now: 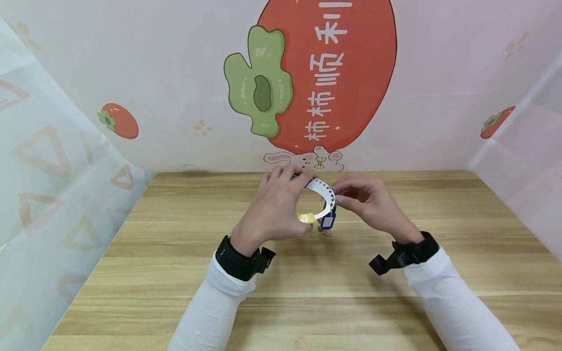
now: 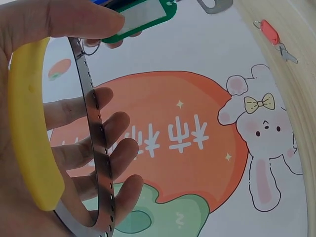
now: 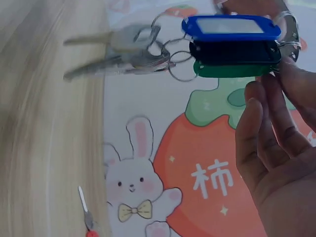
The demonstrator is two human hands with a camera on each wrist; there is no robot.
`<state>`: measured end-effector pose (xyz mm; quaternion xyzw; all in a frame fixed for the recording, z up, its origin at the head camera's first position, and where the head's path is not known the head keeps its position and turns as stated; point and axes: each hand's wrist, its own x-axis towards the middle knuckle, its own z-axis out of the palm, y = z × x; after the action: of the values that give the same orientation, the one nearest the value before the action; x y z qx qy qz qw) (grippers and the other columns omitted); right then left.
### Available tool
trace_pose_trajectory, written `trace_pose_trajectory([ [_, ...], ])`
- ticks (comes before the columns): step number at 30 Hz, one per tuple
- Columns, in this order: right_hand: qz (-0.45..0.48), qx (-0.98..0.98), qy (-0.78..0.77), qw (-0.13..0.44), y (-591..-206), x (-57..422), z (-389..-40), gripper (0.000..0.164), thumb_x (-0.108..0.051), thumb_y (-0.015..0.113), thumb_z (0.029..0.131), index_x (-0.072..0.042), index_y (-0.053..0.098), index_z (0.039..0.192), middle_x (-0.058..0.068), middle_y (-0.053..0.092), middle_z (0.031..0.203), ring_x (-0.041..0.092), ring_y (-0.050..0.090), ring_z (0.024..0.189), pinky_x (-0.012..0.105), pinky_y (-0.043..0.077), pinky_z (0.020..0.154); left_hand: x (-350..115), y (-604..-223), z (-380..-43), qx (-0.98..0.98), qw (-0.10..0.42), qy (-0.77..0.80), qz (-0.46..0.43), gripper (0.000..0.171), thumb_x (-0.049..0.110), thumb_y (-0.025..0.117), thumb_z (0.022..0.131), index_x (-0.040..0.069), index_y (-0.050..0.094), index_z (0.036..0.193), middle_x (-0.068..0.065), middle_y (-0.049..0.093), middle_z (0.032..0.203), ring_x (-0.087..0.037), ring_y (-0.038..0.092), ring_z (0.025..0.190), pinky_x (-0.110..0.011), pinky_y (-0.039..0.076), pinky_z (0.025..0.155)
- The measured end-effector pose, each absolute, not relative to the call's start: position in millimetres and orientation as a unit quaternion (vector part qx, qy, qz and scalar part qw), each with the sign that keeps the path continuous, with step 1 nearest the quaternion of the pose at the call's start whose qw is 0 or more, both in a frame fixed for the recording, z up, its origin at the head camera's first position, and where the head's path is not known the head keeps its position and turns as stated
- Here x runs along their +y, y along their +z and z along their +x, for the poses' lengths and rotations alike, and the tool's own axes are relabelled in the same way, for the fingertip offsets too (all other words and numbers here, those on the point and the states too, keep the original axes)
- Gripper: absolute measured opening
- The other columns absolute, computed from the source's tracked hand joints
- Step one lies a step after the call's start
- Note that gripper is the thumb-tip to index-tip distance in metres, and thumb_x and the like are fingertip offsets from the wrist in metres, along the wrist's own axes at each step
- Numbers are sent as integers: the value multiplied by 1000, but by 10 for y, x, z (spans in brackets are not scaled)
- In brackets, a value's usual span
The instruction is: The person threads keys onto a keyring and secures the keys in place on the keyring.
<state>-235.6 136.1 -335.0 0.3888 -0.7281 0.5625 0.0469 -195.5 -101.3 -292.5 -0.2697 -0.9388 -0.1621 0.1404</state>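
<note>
Metal ring (image 1: pixel 329 191) w/ yellow grip (image 2: pixel 29 128) is held up over the table (image 1: pixel 131 273), approx. mid-width & nr the back edge. It's gripped by the left hand (image 1: pixel 276 204), yellow part against the palm. Thumb & fingertips of the right hand (image 1: pixel 375 207) are closed at the loop end of the green tag (image 3: pixel 237 70); whether tag or wire loop is pinched can't be told. Blue tag (image 3: pixel 232 28) & black tag (image 3: pixel 234 52) are stacked just beside it, w/ keys (image 3: pixel 143 58) dangling from that bunch. Main risk, prob.: a loop may be slipped off or snagged if it's tugged askew, as holes are small & tags are crowded tog. Keys could also be tangled if the ring's tilted fast, or the wrong tag caught, bc the left thumb sits so close. A red tag (image 2: pixel 269 31) w/ its key (image 2: pixel 287 53) lies on the wood nr the backdrop (image 1: pixel 175 73); it might be knocked if hands are dropped there. Behind, reach is cut short by the backdrop; more room's given toward the sleeves & out to both sides. Near table edge isn't shown.
</note>
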Motion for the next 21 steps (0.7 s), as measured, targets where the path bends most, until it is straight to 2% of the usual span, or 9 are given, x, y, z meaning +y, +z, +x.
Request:
trace_pose_trajectory([
  [3, 383, -707, 594, 13, -3360, 1387, -2366, 18, 10, 65, 93, 4, 72, 108, 11, 67, 102, 22, 63, 89, 29, 56, 82, -1016, -2921, -1954, -938, 143, -165, -271, 90, 35, 91, 61, 16, 56, 142, -7, 54, 133, -29, 45, 121, -51, 39, 98],
  [6, 384, -700, 602, 12, -3371, 1395, -2372, 17, 9, 65, 93, 5, 72, 108, 10, 68, 102, 21, 64, 90, 29, 56, 82, -1017, -2915, -1952, -937, 143, -168, -271, 89, 35, 92, 62, 16, 57, 141, -6, 54, 132, -29, 45, 122, -51, 39, 99],
  [15, 421, -734, 515, 139, -3336, 1340, -2357, 28, 19, 72, 82, -3, 78, 98, 5, 71, 94, 16, 63, 82, 24, 54, 76, -1022, -2904, -1950, -937, 143, -164, -273, 90, 35, 92, 61, 16, 56, 142, -7, 54, 132, -30, 45, 123, -50, 37, 100],
  [21, 435, -757, 443, 202, -3271, 1314, -2312, 27, 14, 79, 78, -9, 78, 94, -2, 72, 90, 10, 64, 77, 21, 52, 73, -1036, -2906, -1953, -937, 143, -146, -282, 89, 35, 91, 61, 18, 55, 141, -8, 52, 134, -31, 43, 125, -52, 35, 103],
])
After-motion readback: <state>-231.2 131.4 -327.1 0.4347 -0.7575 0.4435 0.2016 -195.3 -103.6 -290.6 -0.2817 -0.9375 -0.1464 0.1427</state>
